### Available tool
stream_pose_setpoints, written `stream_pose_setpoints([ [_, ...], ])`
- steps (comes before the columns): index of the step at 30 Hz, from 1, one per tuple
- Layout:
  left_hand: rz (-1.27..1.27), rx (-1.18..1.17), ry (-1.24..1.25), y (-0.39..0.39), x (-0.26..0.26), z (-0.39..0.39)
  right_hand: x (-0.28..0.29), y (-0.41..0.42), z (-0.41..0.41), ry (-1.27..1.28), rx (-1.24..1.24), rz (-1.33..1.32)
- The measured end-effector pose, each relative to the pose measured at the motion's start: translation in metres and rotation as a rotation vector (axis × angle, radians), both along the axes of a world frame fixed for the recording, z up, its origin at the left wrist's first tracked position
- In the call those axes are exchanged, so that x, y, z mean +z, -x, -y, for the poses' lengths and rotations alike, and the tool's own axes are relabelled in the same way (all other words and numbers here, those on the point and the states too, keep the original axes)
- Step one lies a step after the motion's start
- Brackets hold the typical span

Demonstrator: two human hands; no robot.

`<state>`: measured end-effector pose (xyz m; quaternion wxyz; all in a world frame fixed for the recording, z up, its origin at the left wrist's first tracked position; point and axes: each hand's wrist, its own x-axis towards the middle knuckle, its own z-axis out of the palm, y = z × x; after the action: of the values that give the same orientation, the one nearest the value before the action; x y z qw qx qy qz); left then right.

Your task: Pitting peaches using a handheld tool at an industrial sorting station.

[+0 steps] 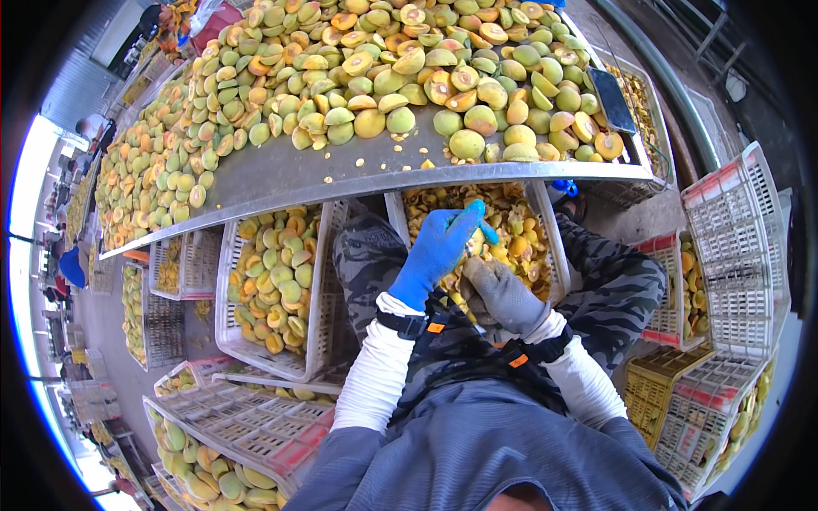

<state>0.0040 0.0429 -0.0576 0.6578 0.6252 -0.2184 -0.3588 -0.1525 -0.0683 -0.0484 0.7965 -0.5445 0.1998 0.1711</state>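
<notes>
My left hand (441, 246), in a blue glove, pinches a pale yellow piece of peach (476, 244) between thumb and fingers. Just below it and to the right, my right hand (505, 294) in a grey, stained glove is closed around a slim tool, mostly hidden by the fingers. The two hands nearly meet at the fruit. Beneath them, between my knees, stands a white plastic crate (555, 246) holding peach scraps and pit pieces (505, 198). In front, a metal-edged table (275, 169) carries a large heap of halved peaches (383, 70).
A smartphone (611, 100) lies at the table's right corner. Left of my leg is a crate (313, 281) of peach halves. More crates stand lower left (255, 421) and right (735, 255), with a yellow crate (652, 389). People work at the far left, including one in a blue cap (73, 265).
</notes>
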Motion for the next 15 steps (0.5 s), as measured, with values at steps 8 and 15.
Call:
stream_pose_setpoints([
  [8, -0.348, 0.175, 0.201, 0.007, -0.011, 0.018, -0.013, 0.020, 0.017, -0.409, 0.160, 0.190],
  [15, -0.316, 0.224, 0.012, 0.013, -0.032, 0.008, -0.032, 0.030, 0.038, 0.986, -0.237, 0.344],
])
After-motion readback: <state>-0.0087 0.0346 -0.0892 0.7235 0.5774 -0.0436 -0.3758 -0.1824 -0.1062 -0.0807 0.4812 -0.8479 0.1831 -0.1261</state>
